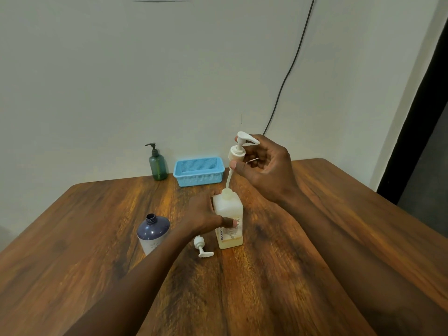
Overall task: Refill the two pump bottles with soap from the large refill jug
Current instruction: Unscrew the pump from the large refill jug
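Note:
A square translucent white bottle [229, 229] with a little yellowish soap at its bottom stands mid-table. My left hand [202, 215] grips its left side. My right hand [265, 166] holds the bottle's white pump head [238, 149] lifted above the neck, its dip tube still reaching into the opening. To the left stands a dark purple bottle [151, 232] with its neck uncapped. A second white pump head [201, 247] lies on the table between the two bottles. No large jug is in view.
At the back edge of the wooden table [278, 275] stand a green pump bottle [157, 163] and a light blue plastic basket [198, 171], against a pale wall. A black cable [288, 73] hangs down the wall.

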Tool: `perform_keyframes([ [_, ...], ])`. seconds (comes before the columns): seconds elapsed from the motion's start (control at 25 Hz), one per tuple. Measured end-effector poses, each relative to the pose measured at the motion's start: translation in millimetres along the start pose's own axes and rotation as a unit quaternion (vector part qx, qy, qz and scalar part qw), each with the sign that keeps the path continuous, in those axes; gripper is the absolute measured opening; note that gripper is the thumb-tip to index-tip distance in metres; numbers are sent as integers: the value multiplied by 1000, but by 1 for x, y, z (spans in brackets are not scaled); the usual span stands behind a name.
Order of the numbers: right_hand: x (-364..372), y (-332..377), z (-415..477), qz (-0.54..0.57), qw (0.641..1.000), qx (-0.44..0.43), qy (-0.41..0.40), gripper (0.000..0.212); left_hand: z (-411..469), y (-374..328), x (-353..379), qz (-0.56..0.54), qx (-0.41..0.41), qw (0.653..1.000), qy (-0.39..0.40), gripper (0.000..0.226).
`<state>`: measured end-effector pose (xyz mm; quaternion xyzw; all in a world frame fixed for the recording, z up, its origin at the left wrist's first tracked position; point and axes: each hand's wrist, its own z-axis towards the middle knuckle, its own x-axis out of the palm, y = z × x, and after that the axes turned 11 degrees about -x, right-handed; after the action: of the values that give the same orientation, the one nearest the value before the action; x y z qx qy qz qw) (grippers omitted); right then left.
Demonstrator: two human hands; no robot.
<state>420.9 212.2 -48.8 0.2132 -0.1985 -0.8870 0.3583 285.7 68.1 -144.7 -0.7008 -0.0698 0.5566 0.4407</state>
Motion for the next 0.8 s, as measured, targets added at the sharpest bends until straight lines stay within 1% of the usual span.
perform_keyframes([
  [0.12, -3, 3, -1, 1, 1000, 1, -1, 53, -1, -2, -1, 27, 7, 1000, -11, 83],
  [0.2, -7, 8, -1, 15, 1000, -13, -17, 47, -1, -4, -1, 35, 7, 999, -15, 83],
  [0.28, -11, 14, -1, 42, 997, -38, -56, 43, -2, -5, -2, 42, 6, 999, -15, 85],
  [0.36, -17, 19, 0, 58, 990, -56, -113, 43, -3, -6, -2, 50, 4, 999, -15, 89],
  [0.44, -22, 20, 1, 38, 985, -68, -151, 46, -3, -6, -2, 55, 3, 998, -17, 91],
  [0.48, -24, 19, 0, 23, 985, -71, -153, 49, -4, -6, -2, 58, 6, 998, -18, 91],
  [0.6, -25, -2, -16, -55, 991, -67, -103, 51, -9, -9, -3, 53, 33, 998, -32, 88],
  [0.68, -20, -25, -35, -116, 990, -51, -60, 37, -13, -13, -4, 49, 58, 996, -46, 85],
  [0.72, -17, -37, -46, -131, 990, -28, -42, 27, -14, -16, -5, 51, 68, 995, -51, 83],
  [0.76, -14, -46, -57, -141, 990, 10, -25, 22, -16, -17, -6, 57, 77, 994, -56, 82],
  [0.8, -11, -55, -68, -154, 987, 50, -9, 21, -17, -18, -6, 66, 83, 993, -59, 81],
])
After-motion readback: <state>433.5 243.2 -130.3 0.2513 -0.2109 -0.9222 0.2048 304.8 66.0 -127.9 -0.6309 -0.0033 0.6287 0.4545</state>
